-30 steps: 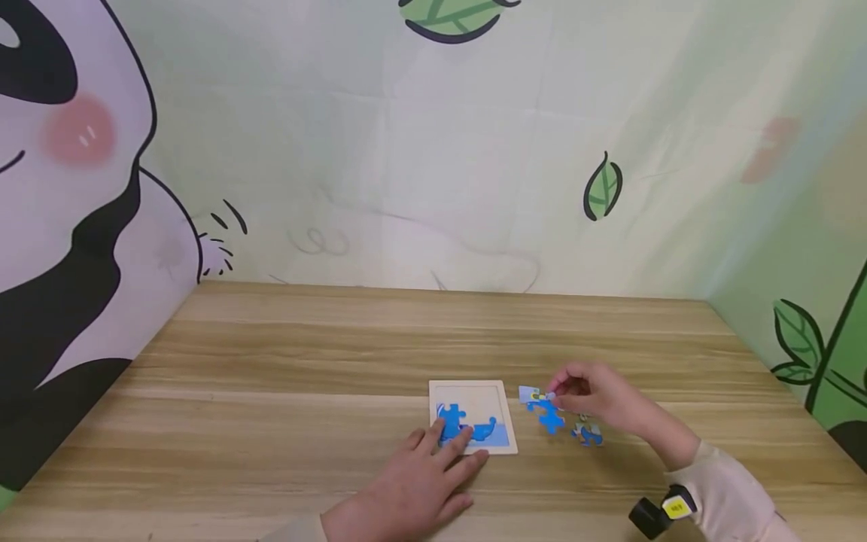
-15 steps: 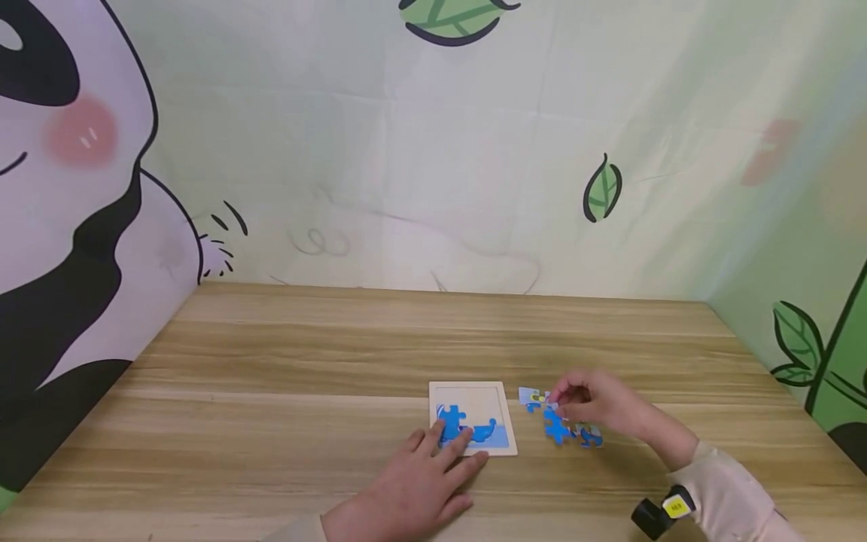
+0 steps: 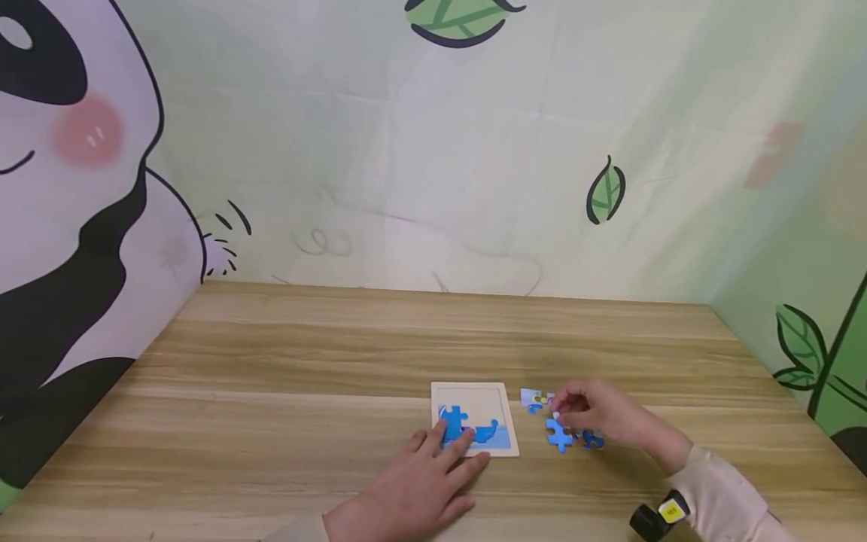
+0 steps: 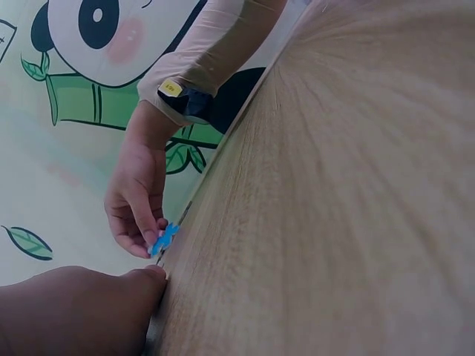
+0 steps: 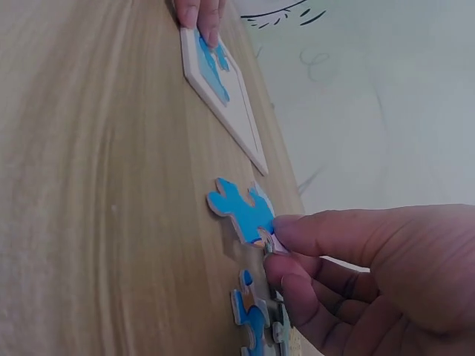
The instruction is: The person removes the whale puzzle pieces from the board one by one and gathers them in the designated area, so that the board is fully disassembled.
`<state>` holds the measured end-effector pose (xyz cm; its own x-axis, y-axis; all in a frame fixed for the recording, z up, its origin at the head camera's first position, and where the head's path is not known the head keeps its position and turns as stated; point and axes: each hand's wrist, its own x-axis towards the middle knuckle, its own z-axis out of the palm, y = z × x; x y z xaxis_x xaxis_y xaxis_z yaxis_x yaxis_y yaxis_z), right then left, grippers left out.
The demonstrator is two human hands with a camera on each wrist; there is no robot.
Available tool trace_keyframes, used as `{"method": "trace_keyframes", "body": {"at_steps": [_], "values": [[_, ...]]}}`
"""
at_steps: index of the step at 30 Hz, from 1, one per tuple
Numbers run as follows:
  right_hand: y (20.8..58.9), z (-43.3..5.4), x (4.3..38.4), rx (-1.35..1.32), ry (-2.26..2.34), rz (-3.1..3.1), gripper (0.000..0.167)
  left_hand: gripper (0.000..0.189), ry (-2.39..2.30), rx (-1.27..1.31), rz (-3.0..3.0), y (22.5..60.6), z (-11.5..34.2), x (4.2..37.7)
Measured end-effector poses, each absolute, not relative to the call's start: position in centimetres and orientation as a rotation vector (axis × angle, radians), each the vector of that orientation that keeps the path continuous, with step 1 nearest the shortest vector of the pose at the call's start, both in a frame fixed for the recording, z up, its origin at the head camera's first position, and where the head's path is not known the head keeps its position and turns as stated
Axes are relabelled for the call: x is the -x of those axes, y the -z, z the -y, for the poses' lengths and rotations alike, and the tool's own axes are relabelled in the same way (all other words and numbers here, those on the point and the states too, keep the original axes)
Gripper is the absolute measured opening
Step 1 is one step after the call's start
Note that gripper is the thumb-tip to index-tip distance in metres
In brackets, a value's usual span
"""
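Right hand [image 3: 603, 415]: pinches a blue puzzle piece [image 5: 243, 211] between thumb and fingers. Left hand [image 3: 423, 479]: fingers extended, gripping nothing, resting on the near part of a puzzle board [image 3: 484, 397]. Board lies on the table [image 3: 325, 339], left of the right hand. Loose pieces [image 5: 253, 319] lie beneath the right hand; a light-blue piece [image 3: 530, 397] sits just left of its fingertips.

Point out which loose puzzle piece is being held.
The mostly blue, knobbed jigsaw piece. The person's right hand pinches it, while the other loose multicoloured pieces lie unheld on the brown wood-grain table.
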<state>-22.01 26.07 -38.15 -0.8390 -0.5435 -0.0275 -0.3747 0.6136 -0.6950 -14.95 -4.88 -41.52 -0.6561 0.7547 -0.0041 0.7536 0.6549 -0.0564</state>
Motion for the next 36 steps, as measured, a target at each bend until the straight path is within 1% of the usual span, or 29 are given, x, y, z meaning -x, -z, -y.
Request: {"method": "trace_keyframes", "body": {"at_steps": [9,17,28,36], "values": [[38.4,-25.6,21.7,0.757,0.925,-2.698,0.004,0.053,-0.085,1.296,2.829,41.6,5.0,15.0],[38.3,-25.3,21.5,0.758,0.869,-2.723,0.005,0.053,-0.075,1.306,2.815,41.6,5.1,15.0],[36.6,-24.5,21.8,0.831,0.923,-2.744,0.011,0.052,-0.131,1.286,2.713,41.6,5.0,14.7],[36.0,-23.0,22.1,0.817,0.907,-2.78,0.013,0.054,-0.131,1.277,2.722,41.4,4.9,14.7]]}}
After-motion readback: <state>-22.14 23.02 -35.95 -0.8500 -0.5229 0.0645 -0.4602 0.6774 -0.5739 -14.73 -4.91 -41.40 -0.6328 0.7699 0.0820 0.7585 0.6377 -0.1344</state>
